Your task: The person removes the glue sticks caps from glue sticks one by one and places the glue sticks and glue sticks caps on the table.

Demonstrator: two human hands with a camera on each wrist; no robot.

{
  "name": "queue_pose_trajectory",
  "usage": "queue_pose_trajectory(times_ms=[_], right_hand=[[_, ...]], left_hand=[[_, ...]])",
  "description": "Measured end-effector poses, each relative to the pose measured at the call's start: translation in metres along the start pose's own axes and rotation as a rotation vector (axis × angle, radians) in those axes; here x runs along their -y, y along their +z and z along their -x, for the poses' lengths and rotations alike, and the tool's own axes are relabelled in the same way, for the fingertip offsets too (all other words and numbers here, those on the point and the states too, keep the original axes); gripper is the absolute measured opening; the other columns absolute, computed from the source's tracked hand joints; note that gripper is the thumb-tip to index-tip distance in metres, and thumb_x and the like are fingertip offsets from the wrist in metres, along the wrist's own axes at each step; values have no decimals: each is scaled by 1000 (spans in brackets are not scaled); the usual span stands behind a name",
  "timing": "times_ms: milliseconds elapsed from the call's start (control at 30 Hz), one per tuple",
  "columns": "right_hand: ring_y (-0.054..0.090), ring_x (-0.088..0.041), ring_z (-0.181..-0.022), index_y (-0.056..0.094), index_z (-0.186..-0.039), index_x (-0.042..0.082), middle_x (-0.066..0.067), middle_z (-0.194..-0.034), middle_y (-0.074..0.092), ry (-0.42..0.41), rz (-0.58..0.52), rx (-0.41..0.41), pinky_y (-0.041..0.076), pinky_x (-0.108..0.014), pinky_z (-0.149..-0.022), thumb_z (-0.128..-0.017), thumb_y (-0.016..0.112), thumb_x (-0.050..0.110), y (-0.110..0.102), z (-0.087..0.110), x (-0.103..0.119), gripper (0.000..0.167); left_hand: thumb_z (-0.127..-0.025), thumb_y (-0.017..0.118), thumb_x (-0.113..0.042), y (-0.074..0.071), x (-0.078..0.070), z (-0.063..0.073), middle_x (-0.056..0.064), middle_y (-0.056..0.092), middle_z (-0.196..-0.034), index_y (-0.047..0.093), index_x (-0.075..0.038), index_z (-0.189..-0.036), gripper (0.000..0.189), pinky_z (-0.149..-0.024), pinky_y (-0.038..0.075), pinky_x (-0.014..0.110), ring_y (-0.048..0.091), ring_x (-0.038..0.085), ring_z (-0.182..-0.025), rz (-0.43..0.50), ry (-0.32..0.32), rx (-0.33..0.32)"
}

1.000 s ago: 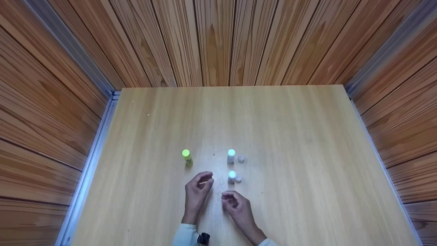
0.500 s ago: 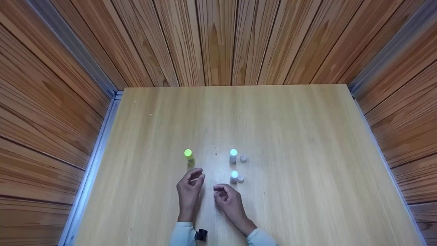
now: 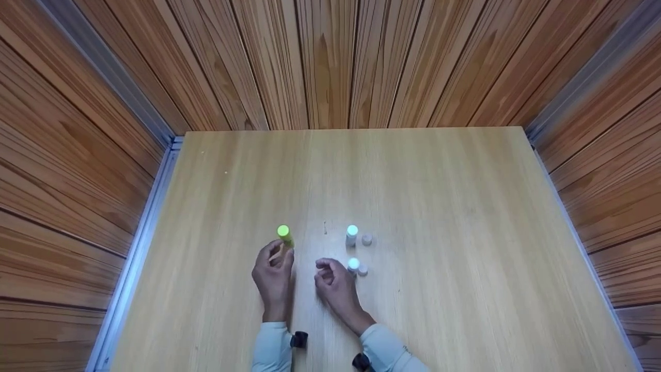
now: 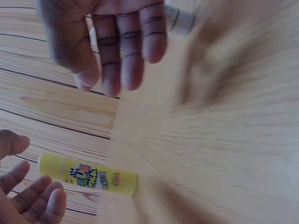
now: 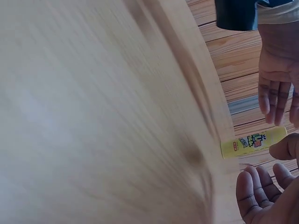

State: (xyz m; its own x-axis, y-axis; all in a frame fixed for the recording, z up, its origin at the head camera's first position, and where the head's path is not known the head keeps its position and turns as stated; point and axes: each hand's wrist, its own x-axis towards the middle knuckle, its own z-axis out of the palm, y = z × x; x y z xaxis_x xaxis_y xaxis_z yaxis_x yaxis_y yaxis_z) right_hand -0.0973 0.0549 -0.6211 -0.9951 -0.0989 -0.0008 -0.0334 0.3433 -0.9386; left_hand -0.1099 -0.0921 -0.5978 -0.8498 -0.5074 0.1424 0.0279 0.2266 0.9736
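Note:
A yellow glue stick (image 3: 284, 234) stands upright on the table, its printed label facing the camera in the left wrist view. My left hand (image 3: 274, 274) is right at its near side, thumb and fingers spread apart with a gap between them. In the left wrist view the fingers (image 4: 35, 200) of that hand are beside the glue stick (image 4: 88, 173). My right hand (image 3: 335, 285) hovers to the right, fingers loosely bent and holding nothing. Close behind it stands a small white tube (image 3: 353, 265), its lower part partly hidden by the hand.
Another white tube (image 3: 351, 235) stands farther back. Small whitish round pieces, perhaps caps, lie to the right of the tubes, one at the back (image 3: 366, 239) and one nearer (image 3: 363, 270). Wood-panelled walls enclose the table (image 3: 454, 217) at the back and sides.
My left hand has moved left and forward to the yellow glue stick. My right hand has moved forward and left. The glue stick and the white tubes stay in place.

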Motion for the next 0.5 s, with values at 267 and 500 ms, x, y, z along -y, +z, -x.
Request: queue_pose_trajectory(times_ms=[267, 500], right_hand=[[66, -22, -96, 61, -116, 6, -14, -108, 66, -31, 13, -24, 56, -29, -79, -87, 67, 6, 4, -17, 8, 30], [64, -24, -104, 60, -121, 7, -15, -116, 65, -31, 37, -51, 56, -31, -81, -87, 66, 11, 9, -28, 16, 34]], left_hand=[[-81, 76, -5, 4, 12, -4, 19, 61, -124, 60, 0, -124, 46, -92, 50, 51, 58, 36, -115, 24, -24, 16], [-79, 76, -1, 9, 19, -9, 22, 49, -139, 50, 0, -136, 63, -102, 41, 52, 45, 41, -128, 36, -38, 39]])
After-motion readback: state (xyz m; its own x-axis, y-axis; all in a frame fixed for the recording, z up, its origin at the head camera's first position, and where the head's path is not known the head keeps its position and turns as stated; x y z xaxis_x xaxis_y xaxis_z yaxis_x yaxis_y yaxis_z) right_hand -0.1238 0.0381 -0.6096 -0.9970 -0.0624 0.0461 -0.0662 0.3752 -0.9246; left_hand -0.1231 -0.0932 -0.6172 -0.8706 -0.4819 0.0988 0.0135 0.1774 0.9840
